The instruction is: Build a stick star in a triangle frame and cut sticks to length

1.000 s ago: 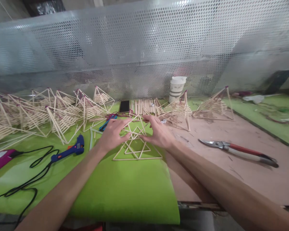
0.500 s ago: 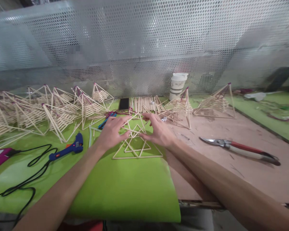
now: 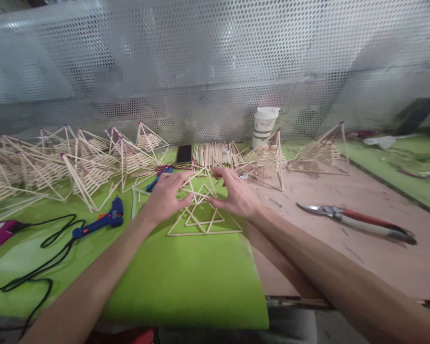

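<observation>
A frame of thin wooden sticks stands on the green sheet in front of me, its sticks crossing into nested triangles. My left hand grips the upper left of this frame, thumb and fingers curved about its sticks. On the opposite side my right hand holds the upper right sticks in the same curved grip. Parts of the sticks at the fingertips are hard to make out. Just beyond both hands lies a row of loose sticks.
Several finished stick pyramids crowd the left; others stand at the right. A blue glue gun with black cable lies left, pruning shears right. Behind are a phone, a paper cup and a perforated metal panel.
Hands and stick frame keep almost the same position. Only a very slight shift of the whole view shows.
</observation>
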A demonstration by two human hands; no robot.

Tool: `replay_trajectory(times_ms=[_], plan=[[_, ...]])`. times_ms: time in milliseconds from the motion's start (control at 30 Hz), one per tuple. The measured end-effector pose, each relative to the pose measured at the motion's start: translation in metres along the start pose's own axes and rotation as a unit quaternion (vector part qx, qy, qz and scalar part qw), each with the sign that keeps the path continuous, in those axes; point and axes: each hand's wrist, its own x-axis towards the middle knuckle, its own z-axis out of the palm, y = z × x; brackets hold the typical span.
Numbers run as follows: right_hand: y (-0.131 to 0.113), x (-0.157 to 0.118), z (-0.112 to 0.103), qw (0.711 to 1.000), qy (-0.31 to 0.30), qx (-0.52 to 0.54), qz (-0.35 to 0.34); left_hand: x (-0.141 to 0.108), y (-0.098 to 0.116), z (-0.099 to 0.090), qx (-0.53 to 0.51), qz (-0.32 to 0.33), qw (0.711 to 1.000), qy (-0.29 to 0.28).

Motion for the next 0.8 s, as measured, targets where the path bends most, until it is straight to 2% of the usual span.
replay_trajectory(times_ms=[300,800], plan=[[0.0018,0.0000,0.0008,1.000,-0.001,0.002,-0.008,0.0001,0.0007,-0.0006,-0.007,0.015,1.000,0.008],[-0.0007,0.0003,-0.0011,1.000,-0.008,0.004,-0.002,0.0012,0.0048,-0.0049,-0.015,0.000,1.000,-0.009]])
